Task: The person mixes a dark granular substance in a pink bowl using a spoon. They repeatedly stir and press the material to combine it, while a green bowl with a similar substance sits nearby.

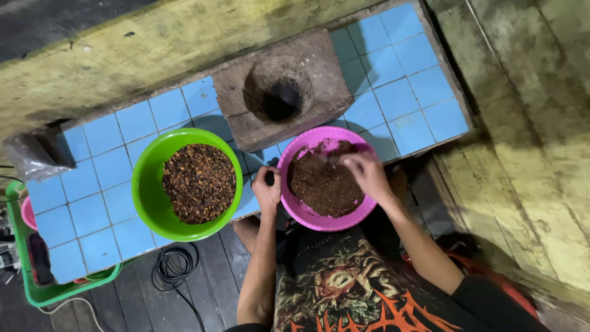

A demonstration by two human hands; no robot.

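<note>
The left hand (266,187) is gripping the near-left rim of the pink bowl (305,216), fingers curled shut over its edge. The right hand (367,174) is reaching into the same bowl from the right, fingers pinched together around something thin at the top of the powder (324,184); its blurred tip is pointing toward the left hand, and what it is cannot be told. The powder is brown and fine, filling the bowl between the two hands.

Just left of the left hand, a green bowl (147,184) is sitting on the blue tiles (92,209), holding a heap of coarse dark-brown bits (198,182). The two bowls are lying near each other, and whether their rims are touching cannot be told. Beyond both hands, a square stone mortar (319,74) is resting on the tiles, its round hollow dark; the pink bowl's far rim is lying just beside its near edge. Below the left forearm, a black cable (174,269) is coiling on the dark floorboards. Far left of the hands, a green crate (43,294) is standing under the tiled edge.
</note>
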